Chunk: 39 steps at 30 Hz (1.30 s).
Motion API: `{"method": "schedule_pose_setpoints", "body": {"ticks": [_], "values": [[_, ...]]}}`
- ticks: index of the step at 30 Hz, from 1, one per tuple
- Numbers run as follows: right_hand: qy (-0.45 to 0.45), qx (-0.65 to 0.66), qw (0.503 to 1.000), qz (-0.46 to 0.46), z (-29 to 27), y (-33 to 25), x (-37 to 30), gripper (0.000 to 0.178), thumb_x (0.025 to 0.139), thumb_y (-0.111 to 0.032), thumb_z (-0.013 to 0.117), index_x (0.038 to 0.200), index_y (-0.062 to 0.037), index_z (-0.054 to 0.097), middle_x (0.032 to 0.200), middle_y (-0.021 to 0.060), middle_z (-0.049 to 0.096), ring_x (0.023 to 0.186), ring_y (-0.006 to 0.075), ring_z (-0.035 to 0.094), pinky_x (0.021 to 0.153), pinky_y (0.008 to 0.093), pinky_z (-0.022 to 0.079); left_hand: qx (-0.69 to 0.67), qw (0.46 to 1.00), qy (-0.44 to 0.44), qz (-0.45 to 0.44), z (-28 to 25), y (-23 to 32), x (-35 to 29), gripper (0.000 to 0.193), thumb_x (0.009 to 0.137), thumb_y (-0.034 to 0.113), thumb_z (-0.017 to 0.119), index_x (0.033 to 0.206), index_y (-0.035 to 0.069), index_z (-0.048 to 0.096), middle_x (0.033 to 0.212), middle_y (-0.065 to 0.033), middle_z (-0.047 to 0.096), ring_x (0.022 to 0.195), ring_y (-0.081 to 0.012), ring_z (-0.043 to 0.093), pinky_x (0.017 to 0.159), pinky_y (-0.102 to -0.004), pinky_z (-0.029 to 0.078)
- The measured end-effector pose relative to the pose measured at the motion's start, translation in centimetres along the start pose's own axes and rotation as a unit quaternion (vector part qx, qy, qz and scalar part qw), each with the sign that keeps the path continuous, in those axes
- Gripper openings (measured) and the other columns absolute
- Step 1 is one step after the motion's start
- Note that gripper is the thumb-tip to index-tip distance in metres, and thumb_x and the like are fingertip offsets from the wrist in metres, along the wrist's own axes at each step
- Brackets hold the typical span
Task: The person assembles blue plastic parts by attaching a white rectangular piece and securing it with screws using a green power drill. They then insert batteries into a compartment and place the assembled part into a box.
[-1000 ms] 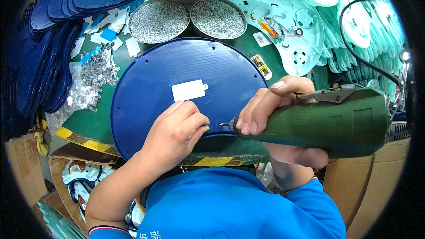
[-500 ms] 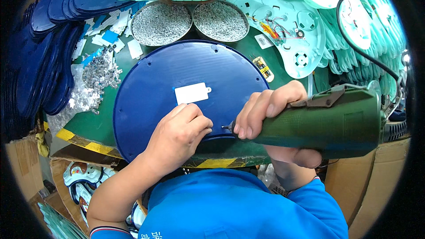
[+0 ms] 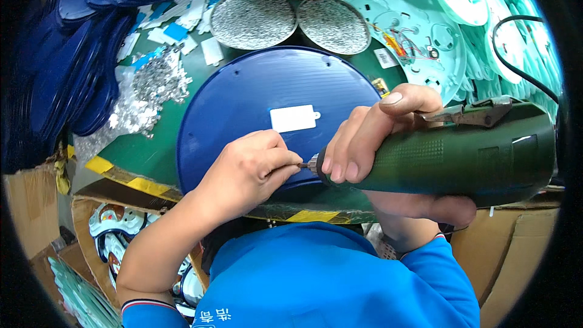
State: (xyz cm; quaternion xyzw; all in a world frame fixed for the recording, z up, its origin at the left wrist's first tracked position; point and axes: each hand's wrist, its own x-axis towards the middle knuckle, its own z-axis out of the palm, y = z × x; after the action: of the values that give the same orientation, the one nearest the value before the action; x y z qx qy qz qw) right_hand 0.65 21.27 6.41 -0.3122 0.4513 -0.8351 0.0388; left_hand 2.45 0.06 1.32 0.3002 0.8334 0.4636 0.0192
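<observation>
My right hand [image 3: 370,140] is wrapped round a green electric screwdriver [image 3: 461,152], which lies nearly level with its bit pointing left. One finger of that hand is raised near the metal lever [image 3: 480,114] on top of the tool. The bit [image 3: 305,165] meets the fingertips of my left hand [image 3: 252,167], which are pinched together; anything small between them is hidden. Both hands are over the near edge of a large dark blue rounded plastic panel [image 3: 243,94]. A white rectangular cover with a small tab [image 3: 294,118] sits in the middle of the panel.
Two round tins of small screws [image 3: 253,21] stand behind the panel. Small metal parts [image 3: 159,79] spill from a plastic bag at left, beside stacked blue panels [image 3: 91,67]. A mint-green shell with wires [image 3: 419,54] lies at back right. A black cable [image 3: 516,70] hangs at right.
The gap between the screwdriver bit and my left fingertips has closed. A finger of my right hand has lifted toward the lever. The whole view has shifted slightly.
</observation>
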Motion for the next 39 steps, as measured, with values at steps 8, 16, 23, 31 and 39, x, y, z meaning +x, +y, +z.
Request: {"method": "schedule_pose_setpoints", "body": {"ticks": [8,16,23,31,39], "values": [[-0.076,0.032,0.997,-0.012,1.8,1.7,1.1,0.104,0.069,-0.056,0.090,0.138,0.0067,0.043,0.093,0.0188,0.068,0.086,0.0248,0.070,0.078,0.0328,0.057,-0.006,0.999,-0.024,-0.037,-2.7,0.1,-2.2,0.010,0.079,0.009,0.079,0.087,0.006,0.073,0.082,-0.0083,0.063,0.079,-0.0265,0.065,0.069,-0.0364,0.053],[-0.095,-0.071,0.989,0.092,1.2,2.7,1.3,0.099,0.069,-0.085,0.068,0.116,-0.0002,0.046,0.075,0.0132,0.063,0.072,0.0239,0.067,0.067,0.0376,0.060,0.074,0.994,0.060,0.045,-2.6,-1.1,-3.3,0.016,0.073,0.007,0.081,0.085,0.006,0.071,0.081,-0.0060,0.060,0.076,-0.0261,0.062,0.068,-0.0367,0.052],[-0.079,0.016,0.994,0.071,2.0,5.3,1.3,0.099,0.066,-0.083,0.073,0.113,0.0000,0.047,0.076,0.0130,0.064,0.069,0.0230,0.067,0.064,0.0339,0.059,0.104,0.991,0.047,0.072,-1.9,-1.7,-3.8,0.028,0.071,0.005,0.081,0.096,0.008,0.070,0.086,-0.0058,0.062,0.079,-0.0255,0.061,0.069,-0.0367,0.051],[-0.018,-0.029,0.996,0.078,2.5,3.0,1.1,0.107,0.076,-0.086,0.060,0.131,0.0042,0.043,0.076,0.0128,0.062,0.069,0.0233,0.066,0.065,0.0380,0.059,0.059,0.994,0.054,0.073,-1.7,-1.4,-4.1,0.039,0.073,0.000,0.080,0.110,0.006,0.068,0.087,-0.0076,0.066,0.079,-0.0264,0.064,0.069,-0.0355,0.054],[-0.053,-0.034,0.998,-0.014,2.3,2.7,1.4,0.104,0.075,-0.084,0.062,0.132,0.0020,0.043,0.076,0.0122,0.062,0.069,0.0240,0.065,0.066,0.0390,0.058,0.004,0.995,0.083,0.045,-0.8,-1.0,-3.2,0.039,0.076,0.000,0.081,0.112,0.006,0.068,0.084,-0.0069,0.067,0.077,-0.0248,0.065,0.069,-0.0338,0.054]]}}
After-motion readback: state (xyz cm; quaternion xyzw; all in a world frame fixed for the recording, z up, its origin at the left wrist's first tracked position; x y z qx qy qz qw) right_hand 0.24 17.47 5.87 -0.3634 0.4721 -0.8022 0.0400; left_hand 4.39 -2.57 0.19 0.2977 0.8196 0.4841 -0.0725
